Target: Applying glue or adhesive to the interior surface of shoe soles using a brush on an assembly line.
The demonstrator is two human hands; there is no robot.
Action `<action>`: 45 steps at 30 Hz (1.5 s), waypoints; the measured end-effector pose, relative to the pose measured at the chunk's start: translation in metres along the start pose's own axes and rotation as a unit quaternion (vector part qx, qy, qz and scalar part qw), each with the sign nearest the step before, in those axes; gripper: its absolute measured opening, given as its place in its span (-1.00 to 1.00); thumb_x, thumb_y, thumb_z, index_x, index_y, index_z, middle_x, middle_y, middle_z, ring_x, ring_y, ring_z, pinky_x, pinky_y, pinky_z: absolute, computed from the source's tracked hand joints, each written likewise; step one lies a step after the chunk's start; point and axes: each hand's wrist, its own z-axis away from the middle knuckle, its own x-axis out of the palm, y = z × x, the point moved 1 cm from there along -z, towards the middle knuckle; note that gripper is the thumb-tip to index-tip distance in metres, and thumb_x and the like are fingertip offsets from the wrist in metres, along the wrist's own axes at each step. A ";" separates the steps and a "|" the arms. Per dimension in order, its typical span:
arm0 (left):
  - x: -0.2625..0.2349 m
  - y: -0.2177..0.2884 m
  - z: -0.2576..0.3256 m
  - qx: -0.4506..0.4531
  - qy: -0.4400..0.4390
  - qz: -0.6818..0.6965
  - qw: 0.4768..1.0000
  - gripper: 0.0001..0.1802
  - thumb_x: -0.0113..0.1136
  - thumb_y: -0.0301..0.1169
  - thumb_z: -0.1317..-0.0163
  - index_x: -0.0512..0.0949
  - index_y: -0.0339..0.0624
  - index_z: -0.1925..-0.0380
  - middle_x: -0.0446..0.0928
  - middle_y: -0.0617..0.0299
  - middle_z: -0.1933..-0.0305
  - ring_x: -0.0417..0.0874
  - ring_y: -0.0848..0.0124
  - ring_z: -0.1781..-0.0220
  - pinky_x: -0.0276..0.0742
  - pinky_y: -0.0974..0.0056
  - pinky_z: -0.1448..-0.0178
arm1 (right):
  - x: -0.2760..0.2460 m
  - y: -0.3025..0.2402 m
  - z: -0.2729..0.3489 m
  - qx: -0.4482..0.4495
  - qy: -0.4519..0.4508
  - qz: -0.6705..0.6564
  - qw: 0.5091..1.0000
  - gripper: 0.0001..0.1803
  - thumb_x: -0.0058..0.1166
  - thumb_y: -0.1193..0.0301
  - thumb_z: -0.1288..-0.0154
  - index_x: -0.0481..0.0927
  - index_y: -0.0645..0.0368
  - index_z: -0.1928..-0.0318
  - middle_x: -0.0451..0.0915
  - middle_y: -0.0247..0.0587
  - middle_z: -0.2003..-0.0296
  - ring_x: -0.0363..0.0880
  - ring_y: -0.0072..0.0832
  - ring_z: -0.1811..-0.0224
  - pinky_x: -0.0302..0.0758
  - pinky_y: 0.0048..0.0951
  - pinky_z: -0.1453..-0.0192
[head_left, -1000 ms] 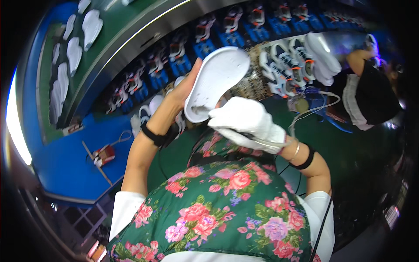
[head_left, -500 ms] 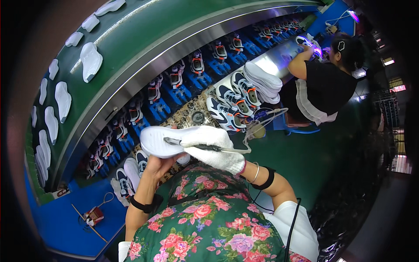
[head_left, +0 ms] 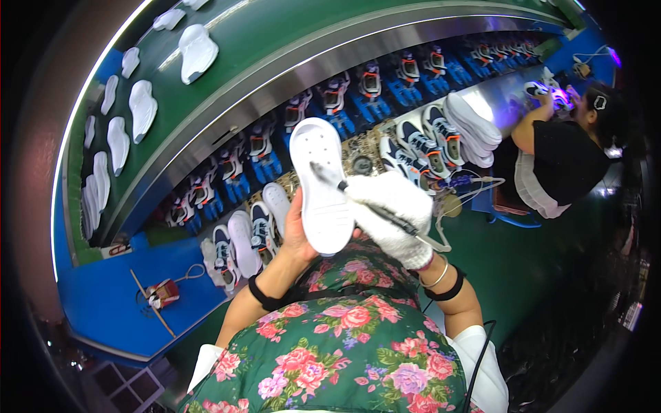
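Note:
My left hand [head_left: 297, 230] holds a white shoe sole [head_left: 320, 182] upright from underneath, its inner face turned toward me. My right hand [head_left: 392, 213], in a white knitted glove, grips a thin dark brush [head_left: 361, 198] whose tip rests on the upper middle of the sole. Both forearms rise from my floral apron [head_left: 344, 344], each with a black wristband.
Rows of shoes on blue holders [head_left: 330, 103] line the bench ahead. A green conveyor belt [head_left: 227, 48] carries white soles [head_left: 196, 51]. A stack of white soles [head_left: 471, 127] sits right. Another person [head_left: 564, 158] in black works at far right. A small red tool [head_left: 162, 292] lies left.
The sole has swung from lying sideways to standing upright in my left hand, and the brush tip now touches its inner face. My view has shifted left.

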 end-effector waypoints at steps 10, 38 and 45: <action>-0.012 -0.012 -0.011 0.004 0.066 -0.126 0.990 -0.32 -0.23 0.07 -0.49 0.20 -0.14 -0.42 0.35 0.01 -0.41 0.47 0.11 -0.35 0.35 0.03 -0.46 | 0.013 -0.007 0.000 -0.070 -0.040 0.093 0.992 -0.65 0.30 0.60 0.01 0.71 0.22 0.11 0.71 -0.08 0.15 0.69 -0.18 0.18 0.60 -0.28 0.09; 0.026 0.024 -0.041 0.071 -0.072 -0.122 0.987 -0.05 -0.04 0.35 -0.27 0.13 -0.05 -0.46 0.29 0.03 -0.44 0.51 -0.07 -0.24 0.54 -0.24 -0.21 | 0.024 0.008 0.013 -0.113 -0.089 0.011 0.990 -0.65 0.35 0.55 -0.05 0.72 0.12 0.08 0.71 -0.19 0.20 0.70 -0.25 0.24 0.60 -0.36 0.17; 0.023 0.037 -0.038 0.067 -0.068 -0.141 0.985 -0.03 -0.13 0.40 -0.27 0.14 -0.06 -0.46 0.30 -0.10 -0.40 0.58 -0.12 -0.14 0.60 -0.20 -0.14 | 0.013 0.008 0.009 -0.050 -0.059 -0.037 0.996 -0.75 0.33 0.57 -0.06 0.74 0.15 0.18 0.72 -0.18 0.27 0.69 -0.31 0.28 0.59 -0.36 0.20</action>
